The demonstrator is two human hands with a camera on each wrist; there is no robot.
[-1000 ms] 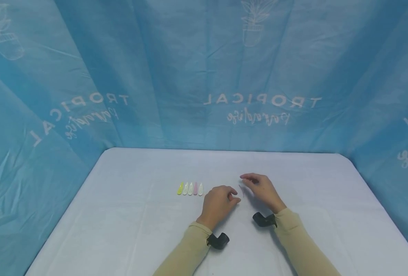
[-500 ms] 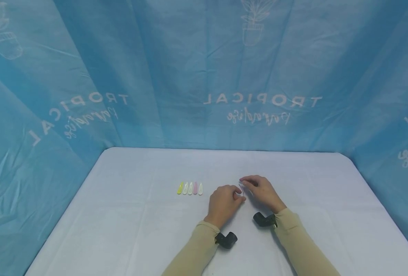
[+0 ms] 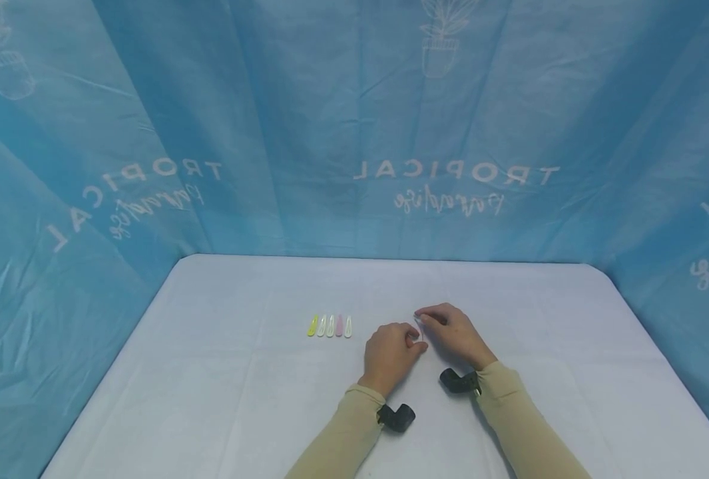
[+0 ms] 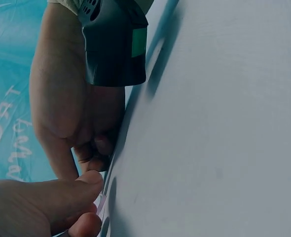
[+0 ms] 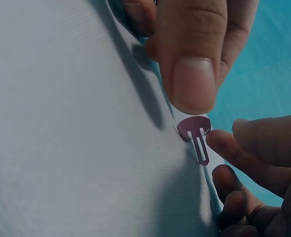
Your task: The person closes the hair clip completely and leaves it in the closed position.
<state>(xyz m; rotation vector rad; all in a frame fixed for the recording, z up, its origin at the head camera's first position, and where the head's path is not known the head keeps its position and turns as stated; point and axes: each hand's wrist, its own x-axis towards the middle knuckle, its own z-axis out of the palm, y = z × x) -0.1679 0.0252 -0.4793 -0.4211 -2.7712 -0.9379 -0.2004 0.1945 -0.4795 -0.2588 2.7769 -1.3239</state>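
Note:
A small pink snap hair clip (image 3: 422, 328) stands between my two hands, right of the table's middle. In the right wrist view the hair clip (image 5: 197, 136) shows its broad frame and a slotted tongue sticking out of it. My left hand (image 3: 388, 356) pinches its near end between thumb and curled index finger; the left thumb (image 5: 194, 84) covers part of the edge. From the far side my right hand (image 3: 453, 332) has its fingertips closed at the other end. The left wrist view shows only a pink sliver of the clip, mostly hidden by fingers.
Left of my hands several hair clips lie side by side in a row: a yellow clip (image 3: 313, 326), white ones and a pink clip (image 3: 339, 326). A white cloth (image 3: 240, 399) covers the table. Blue curtains (image 3: 306, 133) hang behind and beside it.
My left hand has moved right, up to the pink hair clip, and its thumb and index finger have come onto it. My right hand has barely shifted.

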